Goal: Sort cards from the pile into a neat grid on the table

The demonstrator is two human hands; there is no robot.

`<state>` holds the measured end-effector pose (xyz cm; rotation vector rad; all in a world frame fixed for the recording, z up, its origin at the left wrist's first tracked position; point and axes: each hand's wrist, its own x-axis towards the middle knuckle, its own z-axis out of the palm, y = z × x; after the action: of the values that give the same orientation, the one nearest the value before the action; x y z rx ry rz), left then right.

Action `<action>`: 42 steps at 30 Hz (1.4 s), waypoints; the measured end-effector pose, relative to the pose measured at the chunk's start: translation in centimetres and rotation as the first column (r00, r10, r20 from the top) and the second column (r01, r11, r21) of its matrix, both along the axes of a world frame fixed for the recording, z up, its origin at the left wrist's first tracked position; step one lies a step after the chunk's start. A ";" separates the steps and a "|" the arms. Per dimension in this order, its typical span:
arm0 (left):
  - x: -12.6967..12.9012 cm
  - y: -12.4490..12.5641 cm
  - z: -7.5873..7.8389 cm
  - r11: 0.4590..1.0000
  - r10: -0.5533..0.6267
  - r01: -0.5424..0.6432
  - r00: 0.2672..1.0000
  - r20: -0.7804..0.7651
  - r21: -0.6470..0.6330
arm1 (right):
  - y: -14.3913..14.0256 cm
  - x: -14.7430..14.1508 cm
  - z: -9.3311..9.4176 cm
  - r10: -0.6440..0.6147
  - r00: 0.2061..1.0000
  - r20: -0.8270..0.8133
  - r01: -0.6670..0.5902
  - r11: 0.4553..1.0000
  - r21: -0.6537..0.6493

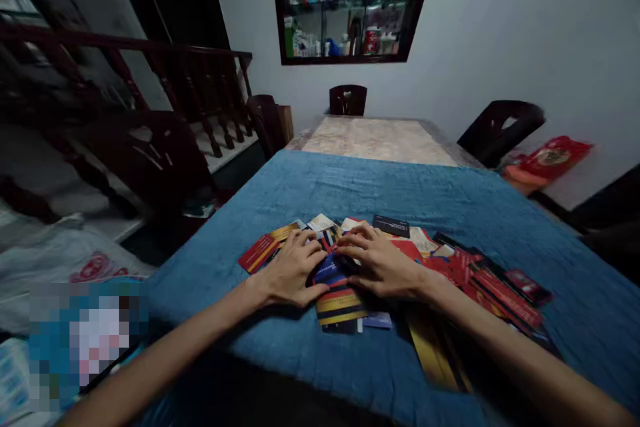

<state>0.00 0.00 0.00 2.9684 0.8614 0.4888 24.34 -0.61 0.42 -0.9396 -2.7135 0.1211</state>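
Note:
Both of my hands lie palm down on a loose spread of cards [345, 293] on a blue cloth [380, 193]. My left hand [293, 267] rests on the left part of the spread, fingers apart, its tips near a red and yellow card [263, 250]. My right hand [380, 263] presses on the middle cards, fingers spread, just in front of a black card [391, 225]. A blue card [330, 271] shows between the two hands. More red cards [493, 287] fan out to the right. Neither hand grips anything.
The blue cloth covers the near part of a long table with a bare pale top [375, 137] beyond. Dark chairs [500, 123] stand around it. A wooden railing [200, 87] runs at left. A red bag [550, 160] lies at right. A glass wall cabinet [350, 3] hangs behind.

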 end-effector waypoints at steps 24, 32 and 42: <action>0.4 0.7 1.1 0.999 -0.042 0.043 0.997 -0.062 0.013 | 1.0 0.2 -0.9 0.013 0.997 -0.078 -0.014 1.000 -0.013; 0.3 2.2 1.7 0.994 -0.063 0.070 0.995 0.075 -0.086 | 1.4 0.1 -1.7 -0.034 0.980 -0.196 0.049 0.996 0.071; 0.0 4.5 0.0 0.984 0.035 0.010 0.968 0.247 -0.179 | 2.1 0.3 -3.2 -0.233 0.932 -0.277 0.250 0.968 0.028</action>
<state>0.04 4.47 0.00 2.6672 0.8491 0.7243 24.60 1.45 -2.82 -1.1389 -2.3188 0.1065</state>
